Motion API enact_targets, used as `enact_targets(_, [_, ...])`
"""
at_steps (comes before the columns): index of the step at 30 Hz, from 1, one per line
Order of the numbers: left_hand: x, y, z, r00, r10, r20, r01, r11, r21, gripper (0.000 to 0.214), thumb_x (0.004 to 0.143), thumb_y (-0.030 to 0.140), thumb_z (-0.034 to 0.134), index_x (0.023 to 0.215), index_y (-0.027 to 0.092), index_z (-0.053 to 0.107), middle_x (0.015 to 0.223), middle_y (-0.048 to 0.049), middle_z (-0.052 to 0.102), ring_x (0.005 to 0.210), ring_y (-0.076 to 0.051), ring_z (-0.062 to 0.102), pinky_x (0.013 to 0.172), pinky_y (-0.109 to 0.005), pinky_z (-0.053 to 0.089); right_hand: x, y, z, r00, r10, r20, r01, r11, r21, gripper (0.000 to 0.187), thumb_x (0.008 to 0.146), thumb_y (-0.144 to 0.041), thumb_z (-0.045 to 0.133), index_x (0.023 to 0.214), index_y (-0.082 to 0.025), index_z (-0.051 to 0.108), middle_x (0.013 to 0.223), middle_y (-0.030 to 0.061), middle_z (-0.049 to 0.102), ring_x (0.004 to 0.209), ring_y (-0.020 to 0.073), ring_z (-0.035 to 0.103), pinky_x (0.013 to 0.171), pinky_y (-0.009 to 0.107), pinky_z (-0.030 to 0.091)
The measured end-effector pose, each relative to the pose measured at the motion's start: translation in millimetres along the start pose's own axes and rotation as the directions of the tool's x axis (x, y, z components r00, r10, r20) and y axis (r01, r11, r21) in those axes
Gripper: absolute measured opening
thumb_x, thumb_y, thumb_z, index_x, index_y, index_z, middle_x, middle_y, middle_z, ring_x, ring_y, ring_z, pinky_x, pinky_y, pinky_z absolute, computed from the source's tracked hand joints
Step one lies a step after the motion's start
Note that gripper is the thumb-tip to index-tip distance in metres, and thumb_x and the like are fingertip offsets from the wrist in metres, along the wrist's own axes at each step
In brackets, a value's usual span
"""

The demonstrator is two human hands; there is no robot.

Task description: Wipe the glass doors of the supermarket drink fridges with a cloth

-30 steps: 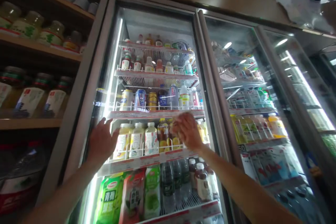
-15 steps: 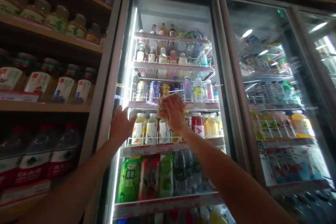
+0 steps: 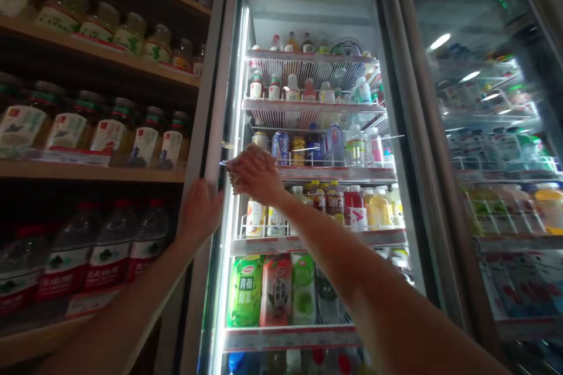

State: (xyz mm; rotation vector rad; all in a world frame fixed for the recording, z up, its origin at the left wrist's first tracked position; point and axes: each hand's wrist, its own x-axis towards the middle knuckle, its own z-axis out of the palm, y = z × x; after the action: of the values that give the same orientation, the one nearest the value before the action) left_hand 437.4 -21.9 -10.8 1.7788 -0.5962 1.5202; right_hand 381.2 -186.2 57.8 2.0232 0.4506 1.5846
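Observation:
My right hand (image 3: 259, 174) presses a crumpled cloth (image 3: 236, 177) with a pale, patterned look against the glass door (image 3: 308, 14) of a lit drinks fridge. It is near the left side of the pane, in front of the shelf of cans and bottles. My left hand (image 3: 200, 208) is lower and farther left, at the metal door frame (image 3: 214, 88). Motion blurs it, but its thumb stands apart from the fingers and nothing shows in it. Whether it touches the frame I cannot tell.
Behind the glass are several shelves of bottles, cans and cartons, among them a green carton (image 3: 246, 293). On the left, wooden shelves (image 3: 88, 170) hold jars and red-capped bottles (image 3: 105, 240). A second fridge door (image 3: 484, 29) stands on the right, past a vertical handle (image 3: 422, 117).
My right hand has swept left across the glass with the cloth, closer to my left hand. My left hand has shifted slightly against the frame. The view has turned a little left.

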Motion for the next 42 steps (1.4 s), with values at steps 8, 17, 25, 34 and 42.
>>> enact_targets(8, [14,9,-17.3,0.993,0.093,-0.067,-0.094,0.996,-0.002,0.061,0.081,0.038,0.037,0.129,0.000,0.036,0.141,-0.0236,0.032,0.133,-0.030,0.028,0.108,-0.045,0.026,-9,-51,23,0.977,-0.211,-0.038,0.214,0.971,0.105,0.040,0.090,-0.037,0.044,0.127,-0.024,0.047,0.138,0.0057,0.042,0.135,0.0252,0.022,0.110,0.053,0.013])
enact_targets(17, [6,35,-1.0,0.989,0.142,-0.036,-0.142,0.990,-0.004,0.059,0.083,0.040,0.034,0.130,0.004,0.037,0.142,-0.0216,0.032,0.133,-0.030,0.029,0.107,-0.046,0.026,-60,9,-5,0.993,0.058,-0.099,-0.059,0.998,-0.010,0.044,0.091,-0.040,0.039,0.133,-0.025,0.041,0.145,0.0040,0.034,0.136,0.0262,0.021,0.110,0.053,0.012])
enact_targets(25, [-7,73,16.7,0.971,0.228,0.067,-0.230,0.973,0.027,0.056,0.086,0.040,0.030,0.132,0.010,0.037,0.144,-0.0173,0.031,0.134,-0.031,0.026,0.104,-0.050,0.027,-189,147,-61,0.850,0.478,-0.220,-0.521,0.823,-0.226,0.050,0.090,-0.038,0.034,0.134,-0.017,0.041,0.142,0.0114,0.038,0.134,0.0276,0.025,0.106,0.054,0.019])
enact_targets(34, [-30,95,60.9,0.966,0.255,0.029,-0.257,0.965,0.060,0.057,0.087,0.043,0.028,0.129,0.008,0.042,0.143,-0.0196,0.032,0.136,-0.034,0.019,0.103,-0.052,0.027,-224,111,-45,0.797,0.513,-0.319,-0.587,0.783,-0.205,0.052,0.087,-0.033,0.038,0.135,-0.014,0.039,0.140,0.0175,0.037,0.134,0.0322,0.022,0.101,0.060,0.023])
enact_targets(42, [-38,79,52.6,0.978,0.205,0.046,-0.207,0.976,0.060,0.058,0.086,0.043,0.028,0.129,0.006,0.042,0.141,-0.0238,0.032,0.133,-0.037,0.026,0.099,-0.058,0.029,-232,147,-58,0.667,0.587,-0.459,-0.688,0.721,-0.077,0.052,0.089,-0.035,0.032,0.137,-0.017,0.036,0.140,0.0151,0.038,0.134,0.0310,0.023,0.102,0.062,0.017])
